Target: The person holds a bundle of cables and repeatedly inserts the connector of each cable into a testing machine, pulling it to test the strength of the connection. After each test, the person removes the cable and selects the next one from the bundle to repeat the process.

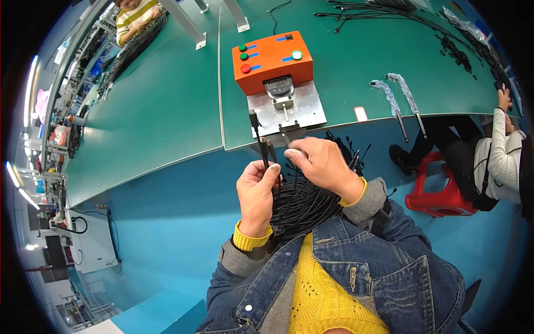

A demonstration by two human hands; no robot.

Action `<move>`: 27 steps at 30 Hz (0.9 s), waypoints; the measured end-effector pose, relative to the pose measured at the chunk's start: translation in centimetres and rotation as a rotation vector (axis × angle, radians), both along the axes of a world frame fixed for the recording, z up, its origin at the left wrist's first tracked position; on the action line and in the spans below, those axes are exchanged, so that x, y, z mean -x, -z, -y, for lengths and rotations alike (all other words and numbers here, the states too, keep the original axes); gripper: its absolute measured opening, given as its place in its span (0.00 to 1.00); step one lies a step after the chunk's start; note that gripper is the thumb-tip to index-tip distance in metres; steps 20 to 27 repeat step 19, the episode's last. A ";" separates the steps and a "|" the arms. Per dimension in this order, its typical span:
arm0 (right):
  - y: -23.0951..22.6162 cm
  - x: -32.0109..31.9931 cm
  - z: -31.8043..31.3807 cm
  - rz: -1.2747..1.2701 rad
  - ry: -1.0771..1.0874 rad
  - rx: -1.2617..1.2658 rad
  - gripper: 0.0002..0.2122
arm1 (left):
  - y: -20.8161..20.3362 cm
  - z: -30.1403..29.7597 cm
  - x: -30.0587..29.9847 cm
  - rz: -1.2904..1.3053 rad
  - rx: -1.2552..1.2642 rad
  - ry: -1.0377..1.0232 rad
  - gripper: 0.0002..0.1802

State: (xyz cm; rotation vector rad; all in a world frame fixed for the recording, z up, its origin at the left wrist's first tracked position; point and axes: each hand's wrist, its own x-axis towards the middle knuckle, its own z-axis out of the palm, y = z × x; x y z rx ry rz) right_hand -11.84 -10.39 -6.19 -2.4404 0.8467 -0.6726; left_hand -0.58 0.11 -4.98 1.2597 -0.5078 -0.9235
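Observation:
My left hand [257,192] is closed around several black cables [263,153], their plug ends pointing up toward the table edge. One plug [254,118] stands higher than the others, overlapping the metal base plate. My right hand [322,167] is beside it, thumb and forefinger pinched and slightly blurred. At those fingertips a dark cable plug [285,135] reaches the front of the test fixture. An orange box [272,61] with green, red and lit white buttons stands behind a digital gauge [278,87] on the metal plate [311,106]. A thick bundle of black cables [300,206] lies below my hands.
The green table [150,117] has grey metal posts [186,25] at the back. To the right lie two plastic-wrapped cables [401,92], a red-edged card [361,114] and black cables [372,11]. A person sits by a red stool [439,192]; another [136,19] works far left.

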 end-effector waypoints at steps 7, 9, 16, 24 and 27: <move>0.3 -0.9 -0.1 0.629 -0.074 -1.448 0.10 | 0.1 0.6 -0.2 -0.021 -0.005 0.041 0.04; 0.3 -0.9 0.1 0.589 -0.012 -1.383 0.10 | -0.5 0.6 -0.4 -0.024 -0.020 -0.050 0.04; 1.3 -1.5 0.6 0.496 0.077 -1.099 0.11 | -1.2 0.1 -0.9 -0.044 0.009 -0.059 0.07; 2.0 -1.8 0.9 0.515 0.057 -1.005 0.12 | -1.3 0.1 -0.9 -0.043 0.012 -0.059 0.07; 2.0 -1.8 0.9 0.515 0.057 -1.005 0.12 | -1.3 0.1 -0.9 -0.043 0.012 -0.059 0.07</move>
